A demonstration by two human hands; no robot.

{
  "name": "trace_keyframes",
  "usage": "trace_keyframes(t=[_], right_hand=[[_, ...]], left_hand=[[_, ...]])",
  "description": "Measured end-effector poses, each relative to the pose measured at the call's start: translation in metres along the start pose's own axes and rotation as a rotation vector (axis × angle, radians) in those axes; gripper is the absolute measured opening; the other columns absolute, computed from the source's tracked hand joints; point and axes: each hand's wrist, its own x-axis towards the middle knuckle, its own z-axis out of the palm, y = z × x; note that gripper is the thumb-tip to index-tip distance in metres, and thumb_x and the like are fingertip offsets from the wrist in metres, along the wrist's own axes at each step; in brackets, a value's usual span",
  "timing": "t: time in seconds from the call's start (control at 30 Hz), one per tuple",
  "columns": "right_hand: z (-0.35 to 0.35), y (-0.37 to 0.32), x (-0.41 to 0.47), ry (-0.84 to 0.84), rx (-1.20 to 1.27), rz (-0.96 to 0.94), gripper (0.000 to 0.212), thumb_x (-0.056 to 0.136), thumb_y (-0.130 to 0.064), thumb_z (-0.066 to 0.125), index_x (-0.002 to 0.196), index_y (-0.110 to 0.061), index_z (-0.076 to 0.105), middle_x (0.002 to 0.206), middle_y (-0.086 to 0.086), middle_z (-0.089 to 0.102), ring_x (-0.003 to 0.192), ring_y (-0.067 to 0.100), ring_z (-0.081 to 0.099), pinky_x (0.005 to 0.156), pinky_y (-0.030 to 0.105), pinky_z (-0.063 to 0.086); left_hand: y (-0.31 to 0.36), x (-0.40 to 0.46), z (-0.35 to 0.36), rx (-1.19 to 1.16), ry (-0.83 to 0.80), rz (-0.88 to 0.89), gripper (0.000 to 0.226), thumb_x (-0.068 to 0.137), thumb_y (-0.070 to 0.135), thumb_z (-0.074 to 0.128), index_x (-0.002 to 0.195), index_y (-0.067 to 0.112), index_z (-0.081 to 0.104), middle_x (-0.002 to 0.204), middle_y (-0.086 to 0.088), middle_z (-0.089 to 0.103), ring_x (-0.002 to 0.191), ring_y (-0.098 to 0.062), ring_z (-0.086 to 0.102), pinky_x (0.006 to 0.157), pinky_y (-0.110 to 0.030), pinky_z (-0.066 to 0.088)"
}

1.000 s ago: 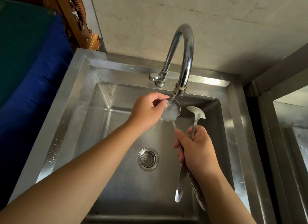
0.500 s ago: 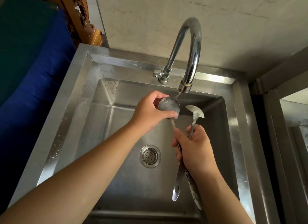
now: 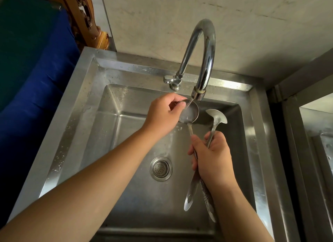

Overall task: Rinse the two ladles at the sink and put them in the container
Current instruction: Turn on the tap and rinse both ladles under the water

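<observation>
Both ladles sit by their handles in the right hand [image 3: 212,162], whose fingers and thumb wrap round the two stems together over the basin. From that fist the handle ends hang down toward the near wall of the sink [image 3: 75,104], while the bowls rise toward the tap.

Ahead of it, the left hand [image 3: 163,113] curls its fingers over the rim of the first ladle [image 3: 190,113], thumb and fingertips pinching the bowl's edge. That bowl lies directly under the spout of the faucet [image 3: 201,58], and a thin stream runs into it; water pools inside and a few drops show below it. The second ladle [image 3: 217,117] stands just beside the first, to its right, its bowl clear of the stream and touched by nothing but the gripping fist.

Further out, the drain strainer [image 3: 161,168] lies in the basin floor, below and left of the hands. No container shows in view, so I cannot tell where it stands.

Judging by this, the rinse of the first ladle is in hand and the second is not yet done. The next move likely calls for shifting the second bowl under the stream, with the left hand moving over to rub it, while the right keeps both wet stems from slipping.
</observation>
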Motion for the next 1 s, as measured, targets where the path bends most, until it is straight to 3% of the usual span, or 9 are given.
trace_keyframes(t=[0.13,0.27,0.43,0.7,0.87,1.0], right_hand=[[0.0,0.003,0.003,-0.043,0.044,0.031,0.018,0.098,-0.02,0.06,0.094,-0.017,0.044,0.061,0.001,0.067,0.033,0.013,0.045,0.036,0.023,0.039],[0.004,0.004,0.001,-0.075,0.067,0.048,0.019,0.098,-0.021,0.061,0.092,-0.02,0.043,0.06,0.0,0.067,0.033,0.013,0.045,0.035,0.024,0.038],[0.006,0.005,0.0,-0.087,0.094,0.052,0.021,0.099,-0.02,0.061,0.091,-0.018,0.042,0.058,0.0,0.066,0.032,0.013,0.043,0.034,0.024,0.037],[0.009,0.009,-0.008,-0.011,0.054,-0.004,0.019,0.099,-0.018,0.061,0.09,-0.019,0.043,0.058,0.0,0.065,0.031,0.011,0.043,0.035,0.021,0.039],[0.018,0.014,-0.01,0.04,-0.04,-0.039,0.021,0.097,-0.021,0.061,0.087,-0.025,0.044,0.061,0.0,0.066,0.04,0.011,0.05,0.045,0.028,0.044],[0.019,0.014,-0.005,0.045,-0.077,-0.053,0.02,0.097,-0.024,0.061,0.087,-0.028,0.044,0.064,0.0,0.067,0.046,0.011,0.054,0.05,0.034,0.048]], left_hand=[[-0.006,-0.004,-0.01,-0.075,-0.143,-0.089,0.04,0.084,0.006,0.062,0.116,0.029,0.072,0.092,0.017,0.072,0.081,0.007,0.066,0.077,-0.011,0.049],[-0.008,-0.006,-0.019,-0.144,-0.215,-0.117,0.053,0.07,0.011,0.073,0.113,0.041,0.065,0.106,0.009,0.074,0.096,-0.011,0.071,0.089,-0.026,0.056],[-0.009,-0.008,-0.023,-0.122,-0.224,-0.106,0.066,0.06,0.017,0.094,0.118,0.031,0.066,0.106,0.013,0.071,0.095,-0.006,0.068,0.09,-0.026,0.054],[-0.004,-0.012,-0.018,-0.043,-0.226,-0.051,0.06,0.074,0.009,0.082,0.129,0.027,0.065,0.119,0.003,0.07,0.104,-0.011,0.068,0.093,-0.025,0.054],[0.0,-0.017,-0.007,-0.01,-0.082,-0.099,0.048,0.068,0.012,0.085,0.113,0.022,0.07,0.106,0.005,0.072,0.096,-0.013,0.068,0.089,-0.037,0.056],[0.001,-0.015,-0.007,0.008,-0.059,-0.106,0.053,0.063,0.023,0.092,0.112,0.023,0.069,0.106,0.007,0.071,0.097,-0.012,0.067,0.088,-0.031,0.055]])
